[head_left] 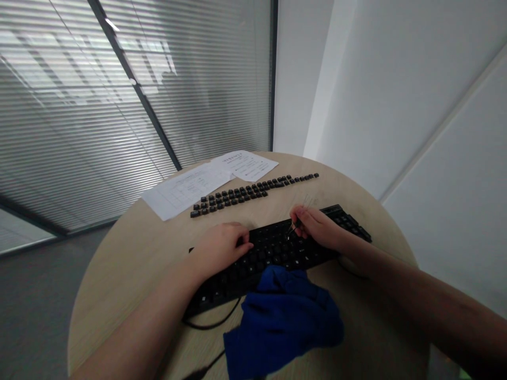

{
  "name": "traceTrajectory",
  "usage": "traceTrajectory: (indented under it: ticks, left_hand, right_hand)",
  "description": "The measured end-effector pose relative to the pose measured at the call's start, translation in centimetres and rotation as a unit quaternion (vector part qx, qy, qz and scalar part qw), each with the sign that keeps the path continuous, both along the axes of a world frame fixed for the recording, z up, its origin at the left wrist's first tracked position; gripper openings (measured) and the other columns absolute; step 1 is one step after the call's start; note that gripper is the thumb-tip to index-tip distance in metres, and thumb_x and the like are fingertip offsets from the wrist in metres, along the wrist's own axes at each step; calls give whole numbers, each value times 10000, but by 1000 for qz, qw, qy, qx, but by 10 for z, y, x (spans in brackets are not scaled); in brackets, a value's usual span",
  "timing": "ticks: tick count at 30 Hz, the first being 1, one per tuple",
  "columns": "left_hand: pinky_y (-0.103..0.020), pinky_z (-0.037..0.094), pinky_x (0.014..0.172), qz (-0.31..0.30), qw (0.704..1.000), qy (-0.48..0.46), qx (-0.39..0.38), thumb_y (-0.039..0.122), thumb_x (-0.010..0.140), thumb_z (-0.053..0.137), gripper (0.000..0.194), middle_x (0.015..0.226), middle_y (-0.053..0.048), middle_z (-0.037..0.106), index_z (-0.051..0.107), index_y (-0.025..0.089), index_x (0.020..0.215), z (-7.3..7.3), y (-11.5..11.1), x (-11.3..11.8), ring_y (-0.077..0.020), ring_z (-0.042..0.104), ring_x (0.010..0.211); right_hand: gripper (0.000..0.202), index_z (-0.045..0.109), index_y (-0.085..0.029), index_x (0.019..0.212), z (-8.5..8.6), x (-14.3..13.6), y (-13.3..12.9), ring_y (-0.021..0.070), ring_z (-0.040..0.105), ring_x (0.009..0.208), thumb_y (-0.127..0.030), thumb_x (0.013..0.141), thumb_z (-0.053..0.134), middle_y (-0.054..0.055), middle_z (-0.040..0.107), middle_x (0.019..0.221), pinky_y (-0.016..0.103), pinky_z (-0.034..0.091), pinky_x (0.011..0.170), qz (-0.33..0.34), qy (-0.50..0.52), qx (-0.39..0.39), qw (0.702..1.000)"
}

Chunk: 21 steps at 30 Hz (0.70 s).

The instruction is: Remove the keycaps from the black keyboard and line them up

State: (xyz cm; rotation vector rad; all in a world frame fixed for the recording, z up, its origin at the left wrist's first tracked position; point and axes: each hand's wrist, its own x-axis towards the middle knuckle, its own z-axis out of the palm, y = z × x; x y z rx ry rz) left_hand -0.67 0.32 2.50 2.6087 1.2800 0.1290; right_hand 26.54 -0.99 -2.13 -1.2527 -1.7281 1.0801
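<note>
A black keyboard (277, 248) lies at a slant across the table in front of me, with keycaps gone from part of its upper rows. My left hand (225, 245) rests on its upper left part, fingers loosely curled and thumb apart, with nothing visible in it. Over the upper right area, my right hand (315, 224) pinches a thin tweezers-like tool (292, 229), its tip down among the keys. The exact kind of tool is too small to make out. Beyond the keyboard, loose black keycaps (233, 196) lie in slanted rows.
A crumpled blue cloth (289, 322) covers part of the keyboard's near edge. Printed paper sheets (190, 187) lie at the back left of the round wooden table (119, 285). A black cable (212, 326) runs beside the cloth. Glass with blinds and a white wall stand behind.
</note>
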Motion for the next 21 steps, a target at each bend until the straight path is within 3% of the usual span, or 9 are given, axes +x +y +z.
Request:
traceTrajectory:
  ticks: [7,15,21]
  left_hand:
    - [-295,363,649,-12,1000,-6,5,311,840,593,143,798,-26,652,643,205,760,-3,1,-1,-183,572,723]
    - [-291,371,654,-15,999,-13,25,322,862,596,156,808,-17,652,647,205,773,-9,1,-2,-178,582,738]
    - [-292,358,644,-9,1000,-9,25,330,851,604,158,791,-15,647,643,205,763,-8,1,0,-179,577,732]
  right_hand:
    - [420,501,-207,802,7,-4,-6,136,532,579,-489,1035,294,-11,566,638,265,414,597,4,-91,52,995]
    - [329,464,-221,758,17,-18,-16,166,550,570,-347,1024,318,1,552,595,296,380,621,-9,-194,129,972]
    - [271,524,-196,803,16,-21,-17,216,625,668,-299,993,359,63,634,685,320,390,664,-3,-262,192,946]
